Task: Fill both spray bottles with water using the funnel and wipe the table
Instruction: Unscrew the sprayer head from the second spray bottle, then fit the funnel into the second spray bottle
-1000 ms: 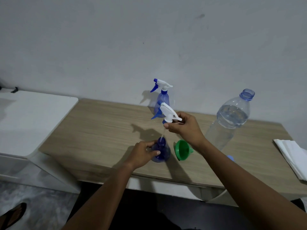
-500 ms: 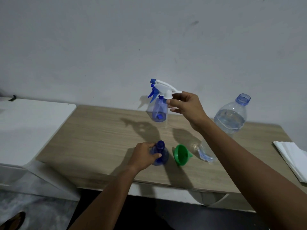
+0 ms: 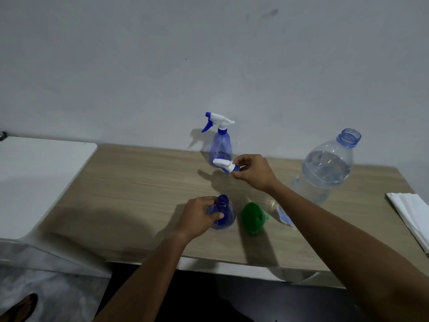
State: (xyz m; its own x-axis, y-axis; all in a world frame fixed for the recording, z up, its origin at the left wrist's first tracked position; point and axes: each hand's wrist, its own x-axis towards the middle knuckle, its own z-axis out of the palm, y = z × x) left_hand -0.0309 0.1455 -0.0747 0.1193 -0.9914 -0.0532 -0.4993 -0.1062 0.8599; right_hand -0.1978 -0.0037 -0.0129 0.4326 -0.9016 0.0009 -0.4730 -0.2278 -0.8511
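Note:
My left hand (image 3: 200,217) grips an uncapped blue spray bottle (image 3: 224,214) standing near the front of the wooden table (image 3: 139,194). My right hand (image 3: 253,171) holds that bottle's white and blue spray head (image 3: 224,165) low over the table, just in front of a second blue spray bottle (image 3: 220,140) that stands by the wall with its head on. A green funnel (image 3: 253,217) lies on its side right of the open bottle. A large clear water bottle (image 3: 327,166), open and partly full, stands at the right.
Folded white cloth (image 3: 411,217) lies at the table's right edge. A small blue cap (image 3: 285,217) rests beside my right forearm. A white surface (image 3: 34,177) adjoins the table on the left. The wall runs close behind.
My right hand lifted the spray head out of the bottle, carried it up and back, then lowered it close to the table by the second spray bottle. My left hand stayed on the open bottle.

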